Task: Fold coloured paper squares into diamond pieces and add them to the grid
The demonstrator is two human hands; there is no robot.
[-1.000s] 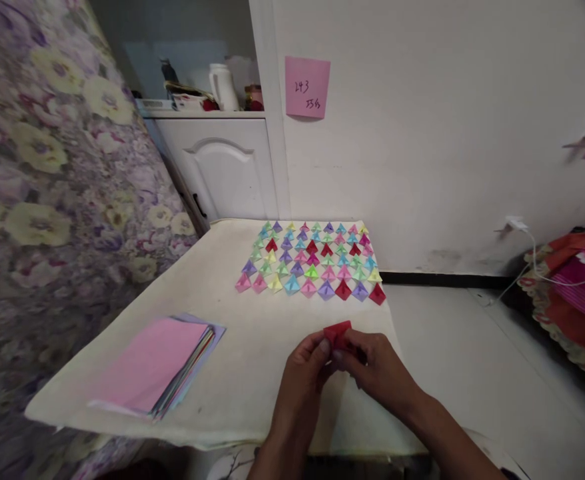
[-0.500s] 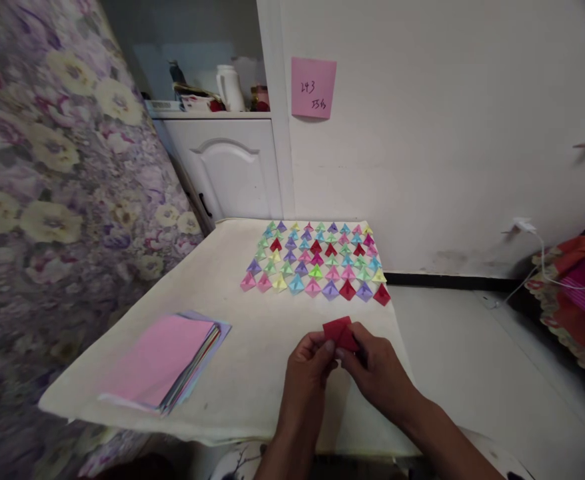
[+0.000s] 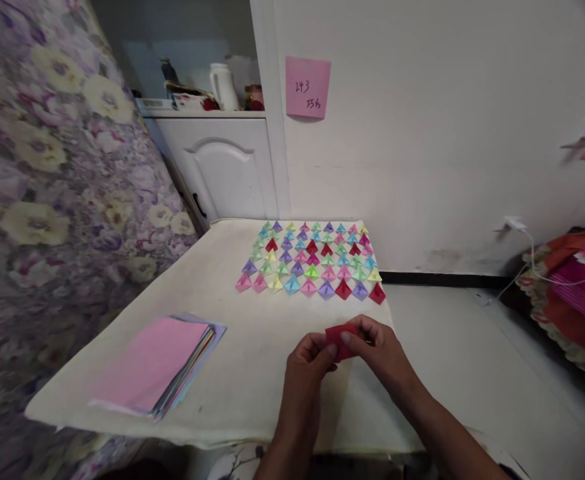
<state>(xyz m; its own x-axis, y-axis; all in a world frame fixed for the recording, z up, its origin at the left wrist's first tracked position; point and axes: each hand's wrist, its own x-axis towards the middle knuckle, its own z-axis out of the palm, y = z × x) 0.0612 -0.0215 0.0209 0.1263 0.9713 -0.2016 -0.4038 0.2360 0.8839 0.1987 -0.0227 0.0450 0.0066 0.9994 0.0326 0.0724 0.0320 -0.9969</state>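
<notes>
A small folded piece of red paper (image 3: 340, 341) is held up over the front of the table between my two hands. My left hand (image 3: 312, 357) pinches its left side, thumb in front. My right hand (image 3: 372, 343) grips the right side, with the thumb pressed on the paper's face; the fingers behind it are partly hidden. Farther back on the table lie several rows of small folded paper pieces (image 3: 308, 287) in pink, purple, green, blue, yellow and red. To the left rests a stack of coloured paper sheets (image 3: 152, 363), pink on top.
The table (image 3: 242, 373) has a cream cover. A floral curtain (image 3: 72, 220) hangs at the left, beside a white cabinet (image 3: 230, 167). A pink note (image 3: 307, 88) is on the wall. At right, a white cable (image 3: 535, 257) runs from a plug near a fabric-covered pile (image 3: 562, 307).
My right thumb has moved up onto the face of the red paper, and the paper's angle has changed. The whole view has shifted slightly.
</notes>
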